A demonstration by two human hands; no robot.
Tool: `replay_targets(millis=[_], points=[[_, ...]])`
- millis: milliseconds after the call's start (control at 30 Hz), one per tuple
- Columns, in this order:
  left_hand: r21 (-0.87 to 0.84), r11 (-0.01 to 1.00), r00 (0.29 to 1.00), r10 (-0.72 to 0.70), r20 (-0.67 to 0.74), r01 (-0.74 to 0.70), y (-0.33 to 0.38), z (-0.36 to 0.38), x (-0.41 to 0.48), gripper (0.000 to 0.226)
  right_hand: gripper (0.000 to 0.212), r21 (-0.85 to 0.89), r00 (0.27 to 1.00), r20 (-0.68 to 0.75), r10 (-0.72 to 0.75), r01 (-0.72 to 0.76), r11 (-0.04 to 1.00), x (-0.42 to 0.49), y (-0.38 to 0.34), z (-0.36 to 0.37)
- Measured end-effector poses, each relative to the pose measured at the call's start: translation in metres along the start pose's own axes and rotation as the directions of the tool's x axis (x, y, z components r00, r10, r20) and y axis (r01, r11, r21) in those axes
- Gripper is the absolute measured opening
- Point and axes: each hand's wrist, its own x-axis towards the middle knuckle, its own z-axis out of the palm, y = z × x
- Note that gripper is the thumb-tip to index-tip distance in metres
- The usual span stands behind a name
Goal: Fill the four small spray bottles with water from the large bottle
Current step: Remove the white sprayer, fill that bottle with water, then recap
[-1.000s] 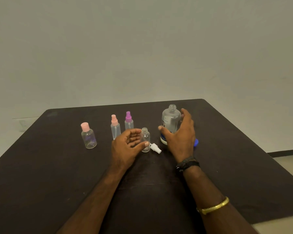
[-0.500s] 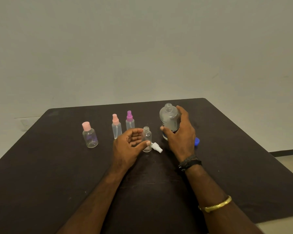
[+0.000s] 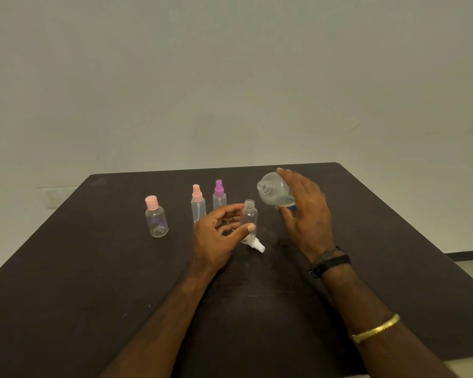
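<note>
The right hand (image 3: 305,214) grips a large clear plastic bottle (image 3: 272,192), fingers over its far side and thumb under its near side, holding it off the table and tipped sideways. Its open threaded neck points left, above and just right of the mouth of a small clear uncapped bottle (image 3: 249,218). Any label on the large bottle is hidden by the palm or too blurred to read, and a scrap of blue (image 3: 293,208) shows just below it at the thumb. The left hand (image 3: 217,234) cups the small clear uncapped bottle, which stands upright on the table: the thumb tip presses on its front and the curled fingers curve round its left and far side. A white spray cap (image 3: 258,246) lies on its side on the table, touching or just beside the foot of that bottle. A black wristband (image 3: 329,261) circles the right wrist, and a gold bangle (image 3: 376,328) sits further up the forearm. Behind the left hand stand a slim clear bottle with a pink spray top (image 3: 197,204) and, just to its right, a slim clear bottle with a purple spray top (image 3: 219,196), both capped and upright. Well to their left stands a round clear bottle with a flat pink cap (image 3: 156,218); a purple mark on its body is too blurred to read. All rest on a dark matte table (image 3: 66,282) before a plain pale wall (image 3: 230,77).
</note>
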Motion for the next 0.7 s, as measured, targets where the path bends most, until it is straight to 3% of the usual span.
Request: replay_targets(millis=[300, 700], points=[[-0.027, 1.000, 1.000, 0.015, 0.025, -0.014, 0.0023, 0.0025, 0.0012, 0.051, 0.057, -0.097, 0.994, 0.008, -0.111, 0.111, 0.989, 0.0051, 0.0073, -0.0040], [-0.013, 1.000, 1.000, 0.020, 0.016, -0.020, 0.0034, 0.0023, 0.0021, 0.051, 0.059, -0.149, 0.990, 0.026, -0.139, 0.142, 0.979, 0.0085, 0.0054, -0.0096]])
